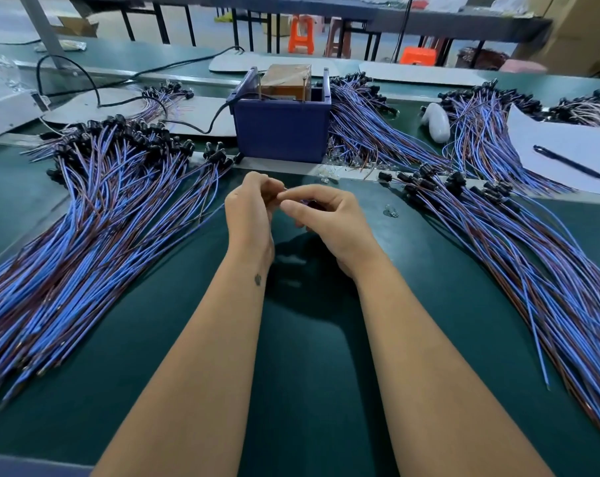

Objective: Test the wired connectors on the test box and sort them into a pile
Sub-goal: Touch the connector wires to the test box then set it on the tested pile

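My left hand [248, 215] and my right hand [329, 223] meet over the green table [302, 339], a short way in front of the blue test box [282, 127]. Both have curled fingers and pinch a small piece between their fingertips; it is mostly hidden, with a thin tip and a bit of purple showing. A large pile of blue and brown wired connectors [95, 228] with black ends lies to the left. Another such pile [518, 256] fans out to the right.
More wire bundles [367, 129] lie beside and behind the box, whose black cable [202, 123] runs left. A white sheet [546, 139] carrying a pen [568, 162] sits at the right, near a white object [437, 122]. Small clear parts [391, 211] lie on the table.
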{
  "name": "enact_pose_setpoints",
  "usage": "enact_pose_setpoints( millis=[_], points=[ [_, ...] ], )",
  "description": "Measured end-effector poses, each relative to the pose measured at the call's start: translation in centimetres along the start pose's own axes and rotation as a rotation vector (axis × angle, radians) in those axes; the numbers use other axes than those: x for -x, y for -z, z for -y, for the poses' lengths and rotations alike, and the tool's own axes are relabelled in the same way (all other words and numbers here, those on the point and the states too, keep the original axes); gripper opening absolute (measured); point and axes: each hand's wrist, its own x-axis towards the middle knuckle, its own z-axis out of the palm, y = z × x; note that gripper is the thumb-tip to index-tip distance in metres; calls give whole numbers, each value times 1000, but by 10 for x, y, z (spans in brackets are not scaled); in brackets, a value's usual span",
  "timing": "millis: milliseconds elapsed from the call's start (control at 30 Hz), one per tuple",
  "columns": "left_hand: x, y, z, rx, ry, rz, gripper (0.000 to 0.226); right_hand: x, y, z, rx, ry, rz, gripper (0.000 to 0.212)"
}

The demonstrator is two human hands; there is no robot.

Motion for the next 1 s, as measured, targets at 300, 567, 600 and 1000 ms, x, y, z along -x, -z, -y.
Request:
enact_pose_setpoints(
  millis=[300,567,600,1000],
  points=[
    [-10,8,-11,479,229,-160,16,-2,10,3,113,-209,184,62],
    [-1,9,-12,434,450,276,30,-8,13,-2,-163,-227,-13,43],
    [2,7,-11,363,453,353,30,-8,12,-2,-165,-230,-32,40],
    [10,3,-4,-278,303,705,5,-9,9,0,-254,-202,-235,16]
  ],
)
